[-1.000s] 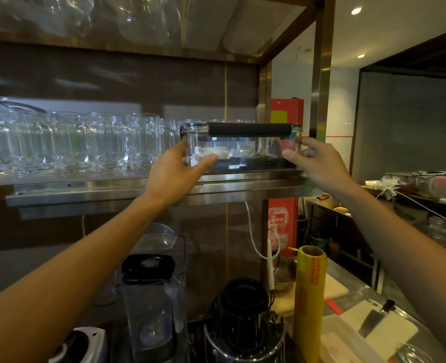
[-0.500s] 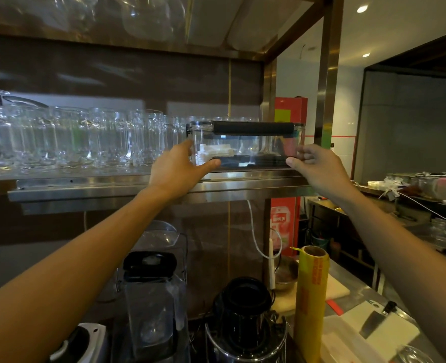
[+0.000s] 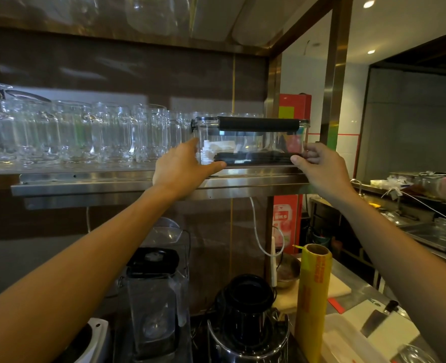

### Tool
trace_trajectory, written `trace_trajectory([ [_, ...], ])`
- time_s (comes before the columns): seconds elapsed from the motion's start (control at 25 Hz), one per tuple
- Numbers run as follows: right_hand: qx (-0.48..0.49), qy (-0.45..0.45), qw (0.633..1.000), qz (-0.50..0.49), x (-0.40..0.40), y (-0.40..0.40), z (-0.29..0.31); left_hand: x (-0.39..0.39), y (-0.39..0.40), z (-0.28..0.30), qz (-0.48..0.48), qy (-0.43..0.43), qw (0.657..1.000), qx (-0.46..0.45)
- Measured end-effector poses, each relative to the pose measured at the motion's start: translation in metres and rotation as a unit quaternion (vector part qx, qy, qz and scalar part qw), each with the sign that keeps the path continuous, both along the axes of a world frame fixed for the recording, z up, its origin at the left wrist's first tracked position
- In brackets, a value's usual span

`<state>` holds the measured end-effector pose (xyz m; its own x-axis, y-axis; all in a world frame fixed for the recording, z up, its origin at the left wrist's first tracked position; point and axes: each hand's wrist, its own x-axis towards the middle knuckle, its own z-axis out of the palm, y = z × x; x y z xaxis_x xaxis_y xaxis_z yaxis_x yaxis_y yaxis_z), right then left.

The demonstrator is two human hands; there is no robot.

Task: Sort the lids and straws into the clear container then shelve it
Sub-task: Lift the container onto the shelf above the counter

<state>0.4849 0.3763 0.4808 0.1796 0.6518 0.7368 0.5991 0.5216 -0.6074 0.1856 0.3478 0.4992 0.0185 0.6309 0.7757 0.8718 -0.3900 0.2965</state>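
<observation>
The clear container (image 3: 250, 144), with a black handle on its lid, stands on the steel shelf (image 3: 112, 180) at its right end. Dark lids and something white lie inside on its bottom. My left hand (image 3: 182, 170) holds its left side, thumb along the lower front edge. At the container's right lower corner my right hand (image 3: 318, 166) grips it, fingers curled round the side.
A row of glass mugs (image 3: 85, 132) fills the shelf left of the container. Below stand a blender jug (image 3: 153, 297), a black juicer (image 3: 245, 318) and an upright yellow cling-film roll (image 3: 312, 297). A steel post (image 3: 331, 95) rises just right of the container.
The container has slid a little further back onto the shelf. Both hands stay on its sides, my left thumb now lower along the front edge.
</observation>
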Motion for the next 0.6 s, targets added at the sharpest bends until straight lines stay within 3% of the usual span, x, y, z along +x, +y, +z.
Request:
trace_trajectory([
  [0.36, -0.001, -0.012, 1.0, 0.007, 0.0, -0.008, -0.004, 0.001, -0.013, 0.0, -0.027, -0.005, 1.0, -0.014],
  [0.6, -0.052, -0.133, 0.989, 0.026, -0.005, -0.032, 0.005, -0.01, -0.044, 0.007, -0.115, 0.002, 0.991, -0.074],
])
